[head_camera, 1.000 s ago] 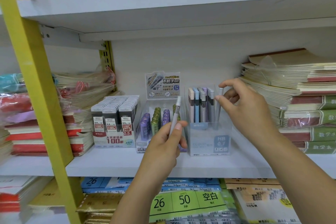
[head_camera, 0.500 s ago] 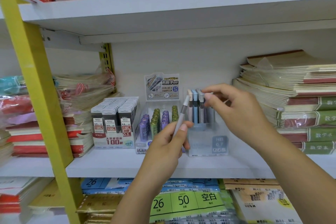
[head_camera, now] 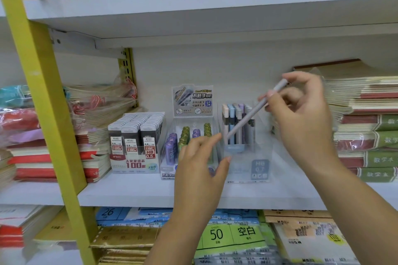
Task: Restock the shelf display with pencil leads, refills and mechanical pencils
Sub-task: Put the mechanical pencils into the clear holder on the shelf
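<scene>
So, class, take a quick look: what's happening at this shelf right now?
A person is restocking a stationery shelf. The right hand pinches a grey mechanical pencil near its upper end and holds it tilted over the clear display box of upright pencils. The left hand is open beside the pencil's lower tip; whether it touches is unclear. Pencil lead packs stand further left.

your shelf holds three boxes in all: one lead box at 9 o'clock, one refill box in the middle, one pencil box at 3 o'clock. the lead box shows three rows of cases. you hold one loose pencil at 2 o'clock.
</scene>
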A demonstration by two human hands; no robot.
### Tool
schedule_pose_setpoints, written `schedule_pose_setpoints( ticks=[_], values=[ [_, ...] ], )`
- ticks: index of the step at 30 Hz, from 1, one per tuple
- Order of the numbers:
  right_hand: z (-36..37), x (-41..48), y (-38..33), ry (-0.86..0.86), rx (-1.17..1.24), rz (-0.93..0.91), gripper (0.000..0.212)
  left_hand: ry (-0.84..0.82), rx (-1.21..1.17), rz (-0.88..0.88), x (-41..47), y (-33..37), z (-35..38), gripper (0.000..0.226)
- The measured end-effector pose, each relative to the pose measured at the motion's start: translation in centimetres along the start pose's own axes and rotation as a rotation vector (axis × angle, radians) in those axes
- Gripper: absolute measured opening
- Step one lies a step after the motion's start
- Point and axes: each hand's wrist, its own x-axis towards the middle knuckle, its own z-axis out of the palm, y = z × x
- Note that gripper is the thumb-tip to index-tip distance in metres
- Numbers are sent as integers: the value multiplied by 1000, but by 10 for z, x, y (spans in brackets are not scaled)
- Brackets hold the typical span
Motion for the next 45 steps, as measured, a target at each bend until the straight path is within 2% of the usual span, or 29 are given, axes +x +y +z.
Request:
schedule_pose_setpoints(
  ticks=[3, 9, 14, 28, 30, 33, 36, 40, 43, 45],
  values=[
    [-9, 5, 4, -7, -179, -104, 27, -21, 165, 100, -2, -3, 4, 60],
    [-5, 3, 17, -190, -407, -39, 28, -122, 253, 135, -5, -9, 9, 60],
    [0, -1, 20, -290, -407, 3, 27, -119, 236, 140, -5, -12, 9, 59],
    [3, 0, 27, -320, -309, 17, 31, -128, 212, 156, -5, -16, 8, 56],
    [4, 0, 32, -325, -414, -53, 30, -126, 204, 161, -5, -17, 9, 56],
    [7, 1, 39, -289, -711, -186, 31, -134, 189, 168, -5, -18, 9, 55],
    [9, 2, 44, -302, -790, -129, 34, -162, 173, 160, -5, -19, 7, 56],
    [5, -7, 39, -309, -650, 6, 43, -139, 124, 125, -12, -13, -4, 55],
    [-6, -18, 21, -266, -465, 9, 39, -27, 105, 118, -33, -13, -22, 43],
    [-12, -30, 6, -265, -372, -24, 33, -22, 134, 116, -56, -22, -36, 37]
  ],
)
